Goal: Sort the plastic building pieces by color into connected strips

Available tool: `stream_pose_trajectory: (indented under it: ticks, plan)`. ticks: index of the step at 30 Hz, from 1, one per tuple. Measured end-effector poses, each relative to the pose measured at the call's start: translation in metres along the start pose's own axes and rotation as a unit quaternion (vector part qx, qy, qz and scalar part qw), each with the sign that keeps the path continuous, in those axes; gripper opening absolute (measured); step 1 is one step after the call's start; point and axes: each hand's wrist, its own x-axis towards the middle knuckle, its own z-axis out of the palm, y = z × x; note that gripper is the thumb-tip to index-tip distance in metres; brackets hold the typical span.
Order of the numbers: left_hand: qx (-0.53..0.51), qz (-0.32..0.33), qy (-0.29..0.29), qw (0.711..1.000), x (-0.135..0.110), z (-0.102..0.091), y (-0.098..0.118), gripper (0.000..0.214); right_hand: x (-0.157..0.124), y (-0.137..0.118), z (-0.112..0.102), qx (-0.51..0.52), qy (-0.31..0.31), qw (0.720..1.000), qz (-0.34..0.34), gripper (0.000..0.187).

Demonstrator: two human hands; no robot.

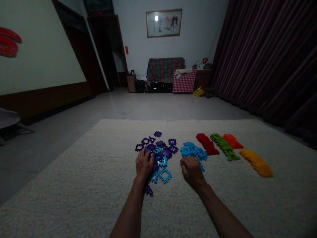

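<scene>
A loose heap of purple interlocking plastic building pieces (167,152) lies on the pale mat. My left hand (143,164) rests at its left side, thumb apart from the bent fingers, touching purple pieces. Mixed into this heap are a few light blue pieces, among them a blue square frame (170,177) at the near side. My right hand (192,170) is closed, fingers curled under, at the near edge of a pile of blue pieces (192,149). Its fingertips are hidden, so anything inside it does not show.
Right of the blue pile lie rows of red pieces (207,144), green pieces (225,147), orange pieces (232,141) and yellow pieces (257,163). The mat (74,185) covers the tiled floor here. A cloth-covered cabinet (164,70) stands at the far wall; a dark curtain (260,59) hangs right.
</scene>
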Motion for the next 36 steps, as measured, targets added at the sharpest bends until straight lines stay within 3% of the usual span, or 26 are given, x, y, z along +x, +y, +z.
stream_pose_trajectory:
  ticks: [6,10,17,24,27,31,36]
  plan:
    - [-0.015,-0.001,0.032,0.999,-0.001,0.008,-0.005,0.034,0.002,-0.016,0.002,0.044,0.013,0.999,0.007,0.019]
    - [-0.024,-0.006,0.033,0.999,0.000,0.010,-0.006,0.036,0.028,-0.037,0.022,0.076,0.002,0.997,-0.007,0.028]
    - [-0.028,-0.015,0.028,0.999,0.001,0.007,-0.003,0.037,0.083,-0.064,0.065,0.040,-0.115,0.993,-0.003,0.022]
    - [-0.033,-0.023,0.036,0.999,0.000,0.008,-0.002,0.037,0.087,-0.064,0.080,0.014,-0.167,0.986,0.012,0.015]
    - [-0.032,-0.023,0.040,0.998,0.000,0.008,-0.002,0.036,0.087,-0.062,0.078,0.032,-0.146,0.989,0.005,0.016]
    - [-0.025,-0.020,0.041,0.999,0.000,0.007,0.000,0.035,0.083,-0.052,0.066,0.107,-0.063,0.992,-0.018,0.018]
    - [-0.024,-0.023,0.039,0.999,-0.001,0.007,0.000,0.035,0.056,-0.037,0.045,0.166,0.016,0.986,0.014,0.017]
